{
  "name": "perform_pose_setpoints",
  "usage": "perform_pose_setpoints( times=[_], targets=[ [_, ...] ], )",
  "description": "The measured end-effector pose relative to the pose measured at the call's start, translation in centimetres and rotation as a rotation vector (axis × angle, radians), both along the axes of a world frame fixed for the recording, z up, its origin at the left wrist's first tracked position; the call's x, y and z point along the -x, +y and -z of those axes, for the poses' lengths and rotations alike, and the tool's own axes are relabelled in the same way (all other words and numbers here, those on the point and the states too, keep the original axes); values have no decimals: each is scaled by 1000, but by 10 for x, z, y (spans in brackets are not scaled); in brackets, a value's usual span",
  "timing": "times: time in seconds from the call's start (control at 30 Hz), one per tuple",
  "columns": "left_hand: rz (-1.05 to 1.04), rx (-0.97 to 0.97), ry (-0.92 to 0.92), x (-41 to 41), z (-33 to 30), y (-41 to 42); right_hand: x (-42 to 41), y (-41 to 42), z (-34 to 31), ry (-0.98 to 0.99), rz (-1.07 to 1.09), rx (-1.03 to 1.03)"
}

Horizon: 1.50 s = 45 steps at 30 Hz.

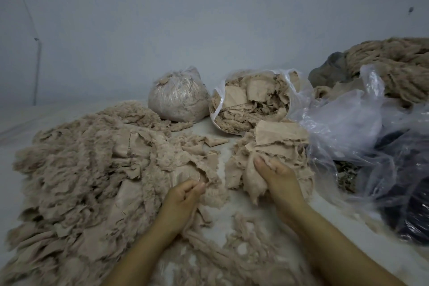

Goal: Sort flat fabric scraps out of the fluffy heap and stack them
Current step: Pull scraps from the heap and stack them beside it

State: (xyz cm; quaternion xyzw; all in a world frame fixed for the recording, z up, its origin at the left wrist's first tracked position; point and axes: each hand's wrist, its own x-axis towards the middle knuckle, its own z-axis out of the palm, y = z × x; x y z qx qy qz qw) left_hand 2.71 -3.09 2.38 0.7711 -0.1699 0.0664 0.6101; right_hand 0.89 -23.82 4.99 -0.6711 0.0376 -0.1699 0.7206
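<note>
Nearest to me, loose ropy strands of fluff [232, 239] trail across the pale floor [227, 146] between the person's forearms. Just beyond, the left hand [183, 199] sits at the right edge of the fluffy heap [81, 169], its fingers curled in with the thumb tip against them; it seems to pinch the corner of a scrap lying half buried there, though I cannot tell for sure that anything is caught. The right hand [276, 176] is wrapped round a limp flat scrap [250, 179], gripping it by the upper edge so the rest hangs down in soft folds, right against the stack of flat scraps [276, 144] behind it.

By the look of it, this stuff weighs almost nothing and has no stiffness at all. A piece would droop wherever it is unsupported, and the frayed edges would likely snag on the fluff and drag strands along. I would judge a corner or a clean edge the best hold, with a small shake to shed the lint before laying it down.

Farther back stand an open clear bag of scraps [253, 104] and a tied bag of fluff [176, 97]. To the right, crumpled plastic sheeting [348, 127] covers something dark, with thick rope-like bundles [394, 62] behind, against the wall [162, 18].
</note>
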Motion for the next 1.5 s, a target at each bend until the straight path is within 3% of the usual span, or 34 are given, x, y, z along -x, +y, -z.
perform_pose_setpoints(
  times=[0.07, 0.17, 0.23, 0.3, 0.37, 0.47, 0.57, 0.63, 0.7, 0.8, 0.87, 0.9, 0.97, 1.07, 1.13, 1.2, 1.3, 1.37, 1.43, 1.5],
  targets=[
    [55, -2, -13, 3, -2, -1, -12, -12, -31, 6, 15, 62],
    [-195, -187, -283, 2, -5, 2, -31, -41, -85, -4, 179, 210],
    [-429, -361, -444, -2, -9, 9, -38, -56, -97, 102, 339, 711],
    [-549, -483, -327, -7, -9, 17, -29, -47, -89, 54, 443, 967],
    [-520, -558, -107, -10, -8, 22, -13, -16, -59, -98, 300, 873],
    [-330, -514, 36, -10, -2, 20, 7, 38, -2, 93, -171, 822],
    [-208, -303, 48, -12, 2, 17, 8, 60, 30, 150, -273, 996],
    [-166, -62, 112, -14, 1, 16, 3, 60, 31, 48, -235, 915],
    [-197, 82, 131, -17, -1, 19, 1, 55, 28, 39, -173, 698],
    [-276, -10, -15, -17, 1, 19, 7, 46, 30, 97, -178, 283],
    [-341, -167, -155, -14, 1, 20, 11, 42, 32, 96, -227, 135],
    [-335, -191, -162, -11, 0, 19, 12, 43, 32, 77, -241, 104],
    [-222, -124, 39, -6, -3, 13, 16, 44, 30, 47, -266, 52],
    [-36, 324, 435, -4, -4, 1, 21, 43, 30, 64, -365, 38],
    [-10, 657, 547, -7, -6, 3, 26, 42, 31, 99, -422, 32],
    [32, 807, 588, -11, -8, 10, 29, 41, 29, 133, -430, -25],
    [127, 727, 548, -5, -12, 9, 25, 46, 30, 210, -485, -81],
    [67, 570, 495, 2, -12, 1, 24, 55, 29, 177, -455, -69],
    [-200, 231, 296, 2, -10, 1, 24, 59, 28, 145, -333, -130],
    [-525, -141, -13, 1, -10, 6, 24, 56, 28, 121, -238, -128]
  ],
)
